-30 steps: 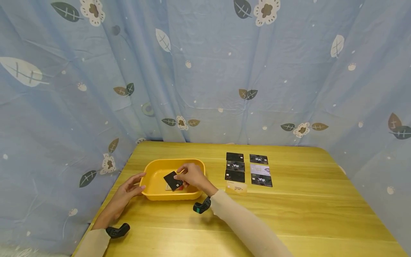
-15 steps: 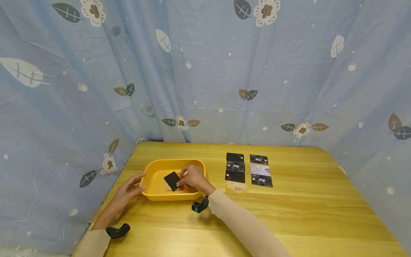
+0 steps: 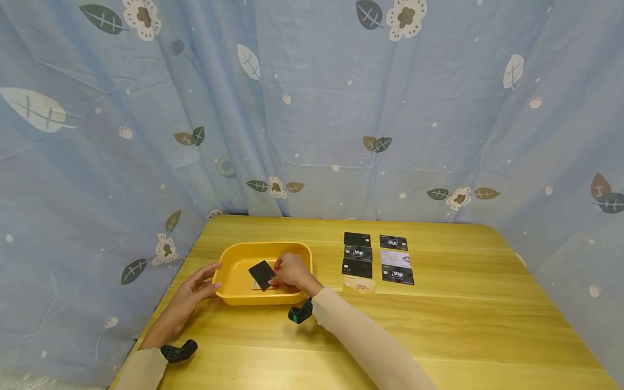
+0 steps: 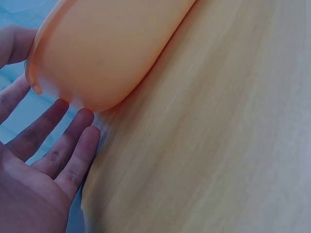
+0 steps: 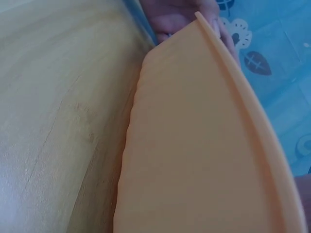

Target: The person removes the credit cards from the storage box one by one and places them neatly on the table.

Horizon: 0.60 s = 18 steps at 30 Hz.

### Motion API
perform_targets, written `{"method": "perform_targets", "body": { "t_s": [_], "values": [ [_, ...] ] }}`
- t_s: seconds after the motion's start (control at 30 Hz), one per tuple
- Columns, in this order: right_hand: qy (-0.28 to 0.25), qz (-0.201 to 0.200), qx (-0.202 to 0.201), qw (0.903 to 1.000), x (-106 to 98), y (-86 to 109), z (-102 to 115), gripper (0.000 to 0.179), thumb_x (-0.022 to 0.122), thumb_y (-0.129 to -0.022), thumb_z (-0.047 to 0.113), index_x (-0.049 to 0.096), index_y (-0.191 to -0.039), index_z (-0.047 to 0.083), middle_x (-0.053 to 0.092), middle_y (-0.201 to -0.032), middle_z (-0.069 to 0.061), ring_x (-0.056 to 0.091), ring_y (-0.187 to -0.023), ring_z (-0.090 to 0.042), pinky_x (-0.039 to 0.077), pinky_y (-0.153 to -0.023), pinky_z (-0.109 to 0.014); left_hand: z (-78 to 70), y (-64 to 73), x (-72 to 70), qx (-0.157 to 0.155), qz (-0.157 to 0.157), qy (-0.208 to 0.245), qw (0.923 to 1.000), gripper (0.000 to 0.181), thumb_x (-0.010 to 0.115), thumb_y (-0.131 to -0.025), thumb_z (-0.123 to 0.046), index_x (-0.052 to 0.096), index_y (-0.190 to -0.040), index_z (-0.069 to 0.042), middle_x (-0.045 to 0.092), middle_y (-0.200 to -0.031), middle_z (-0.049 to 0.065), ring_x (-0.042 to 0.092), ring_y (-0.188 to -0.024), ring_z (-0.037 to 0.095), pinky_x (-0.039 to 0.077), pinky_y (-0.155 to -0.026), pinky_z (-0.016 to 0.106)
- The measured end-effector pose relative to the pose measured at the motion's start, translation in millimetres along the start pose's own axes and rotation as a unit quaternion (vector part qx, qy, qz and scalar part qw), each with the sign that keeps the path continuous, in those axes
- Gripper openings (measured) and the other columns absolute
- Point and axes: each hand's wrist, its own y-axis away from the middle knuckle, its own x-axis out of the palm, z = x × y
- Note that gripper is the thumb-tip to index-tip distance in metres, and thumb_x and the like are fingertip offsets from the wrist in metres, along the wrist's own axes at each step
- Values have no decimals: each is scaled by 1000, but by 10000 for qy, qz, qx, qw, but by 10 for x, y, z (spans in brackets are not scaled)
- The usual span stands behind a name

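A yellow plastic tray (image 3: 239, 297) stands on the left part of the table. My left hand (image 3: 195, 290) holds its left end, with thumb and index finger at the rim; in the left wrist view other fingertips (image 4: 83, 116) touch the outer wall from below. Inside the tray lies a black card (image 3: 260, 272), set at a slant over a light card with a red part (image 3: 257, 287). My right hand (image 3: 294, 271) reaches into the tray and pinches the black card's lower right corner between thumb and fingers. The fingers under that corner are hidden. In the right wrist view the tray wall (image 5: 184, 121) hides the right hand's fingers.
Right of the tray, several cards lie in two columns. The left column has black cards (image 3: 357, 268) and a gold card (image 3: 359, 286); the right has black cards (image 3: 397, 274) around a lilac one (image 3: 395, 258). A blue patterned curtain (image 3: 312, 108) surrounds the wooden table (image 3: 463, 325).
My right hand has shifted slightly right and down along the black card to its corner. The card and tray look unmoved, and the left hand stays at the rim.
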Motion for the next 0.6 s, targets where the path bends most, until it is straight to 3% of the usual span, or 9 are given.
{"method": "perform_targets", "body": {
  "t_s": [0.13, 0.27, 0.4, 0.47, 0.6],
  "values": [
    [641, -42, -257, 9976, 16, -26, -4, 36, 91, -79, 16, 77, -111, 8, 73, -100, -5, 57, -73, -16, 50, -61, -23, -3, 2, -2, 33, 26, 7, 10000, 65, 67, -102, -31, 39, -158, -16, 38, -157, 17, 54, -123, 13, 53, -93, 24],
    [906, -51, -372, 9952, 20, -37, -4, 28, 88, -83, 14, 80, -110, 15, 74, -114, -6, 61, -85, -19, 50, -72, -25, 2, 4, -2, 76, 49, 13, 10000, 64, 67, -102, -30, 39, -158, -15, 38, -157, 18, 54, -121, 8, 53, -93, 23],
    [917, -166, -447, 9946, 16, -40, -1, 22, 82, -89, 12, 81, -110, 14, 76, -110, -3, 63, -82, -18, 45, -70, -24, 10, 5, -2, 157, 90, 48, 9998, 63, 66, -103, -29, 39, -158, -15, 37, -158, 18, 53, -124, 10, 53, -93, 22],
    [850, -161, -430, 9953, 15, -37, 1, 22, 81, -91, 18, 81, -112, 13, 77, -103, -2, 64, -76, -16, 45, -66, -23, 14, 5, -1, 199, 115, 61, 9997, 62, 65, -104, -28, 38, -158, -15, 36, -159, 18, 52, -126, 12, 53, -94, 22],
    [963, -29, -452, 9943, 10, -32, 10, 40, 87, -84, 35, 79, -115, 11, 76, -108, 0, 66, -83, -15, 51, -73, -25, 19, 8, 0, 225, 134, 74, 9996, 62, 64, -104, -27, 38, -159, -14, 36, -159, 18, 52, -126, 11, 53, -94, 22]
  ]
}}
